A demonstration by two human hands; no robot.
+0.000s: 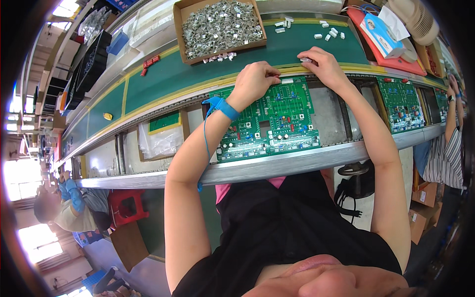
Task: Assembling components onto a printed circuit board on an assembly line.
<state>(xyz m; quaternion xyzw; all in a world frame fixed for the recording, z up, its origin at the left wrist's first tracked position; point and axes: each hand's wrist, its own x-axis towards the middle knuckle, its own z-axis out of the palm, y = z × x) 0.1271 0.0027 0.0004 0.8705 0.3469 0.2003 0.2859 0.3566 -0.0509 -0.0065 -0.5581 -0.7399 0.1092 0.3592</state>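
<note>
Long green bench mat with yellow tape edging (163, 83) lies beyond the silver metal front rail (277, 165). On the mat, brown cardboard box (179, 34) heaped with metal-and-white parts. Green printed circuit board (292, 101), populated, sits right in front of me inside the rail. My left hand (255, 81) is at its far edge, fingertips close together; can't tell if they grip anything. My right hand (322, 64) is over the mat's near edge, clamped on the last item. Blue wrist strap (225, 108) on my left: its cord could snag components if I drag across. Small white block-shaped part (307, 60), apart from the board: loose pinch could drop it, tilted press could damage it
</note>
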